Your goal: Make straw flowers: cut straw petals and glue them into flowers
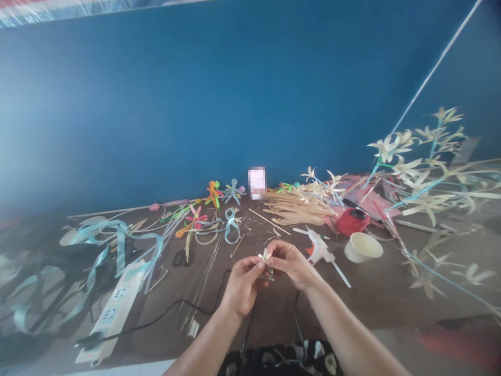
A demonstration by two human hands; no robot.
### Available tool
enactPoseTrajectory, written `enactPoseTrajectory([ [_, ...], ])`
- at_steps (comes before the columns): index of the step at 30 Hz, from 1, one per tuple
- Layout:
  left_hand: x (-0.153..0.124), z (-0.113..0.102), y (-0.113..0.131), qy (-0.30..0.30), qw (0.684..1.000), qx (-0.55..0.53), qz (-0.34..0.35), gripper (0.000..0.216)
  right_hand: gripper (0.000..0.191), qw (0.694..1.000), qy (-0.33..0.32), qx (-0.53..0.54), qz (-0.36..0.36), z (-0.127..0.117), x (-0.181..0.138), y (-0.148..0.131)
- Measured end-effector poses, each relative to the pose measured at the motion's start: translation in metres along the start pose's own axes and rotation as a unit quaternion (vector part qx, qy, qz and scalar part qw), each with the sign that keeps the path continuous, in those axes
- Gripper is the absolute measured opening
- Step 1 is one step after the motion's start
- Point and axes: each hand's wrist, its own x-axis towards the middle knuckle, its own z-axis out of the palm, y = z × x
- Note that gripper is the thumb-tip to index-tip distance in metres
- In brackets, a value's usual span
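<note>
A small cream-white flower (265, 256) with narrow petals is pinched between my two hands, low over the middle of the table. My left hand (246, 279) grips it from the left with thumb and fingers. From the right, my right hand (288, 263) closes its thumb and forefinger on the petals. The flower's lower part is partly hidden by my fingers. Just right of my right hand lies a white glue gun (321, 246) with an orange trigger and a clear glue stick sticking out of its back.
A white power strip (111, 310) with a black cable lies at left near pale blue ribbon (121, 235). Dried strips (297, 208) lie behind my hands. A cream cup (363, 248), red tape roll (352, 222) and finished flower stems (425, 193) are at right.
</note>
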Motion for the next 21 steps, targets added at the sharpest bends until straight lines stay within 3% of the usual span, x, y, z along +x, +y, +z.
enactPoseTrajectory([
  [6, -0.001, 0.001, 0.002, 0.000, 0.999, 0.053, 0.004, 0.012, 0.023, 0.999, 0.001, -0.036, 0.010, -0.005, 0.004, -0.003],
  [11, 0.001, 0.001, 0.001, 0.024, 0.998, 0.034, 0.041, 0.011, 0.020, 0.996, 0.066, -0.047, -0.037, 0.002, 0.001, 0.002],
  [16, 0.005, -0.002, -0.001, 0.026, 0.999, -0.005, 0.038, 0.010, 0.016, 0.990, 0.128, -0.043, -0.032, 0.011, -0.006, 0.010],
  [21, 0.004, 0.000, -0.001, 0.051, 0.997, 0.001, 0.050, 0.011, 0.014, 0.978, 0.155, -0.125, -0.054, 0.019, -0.009, 0.009],
])
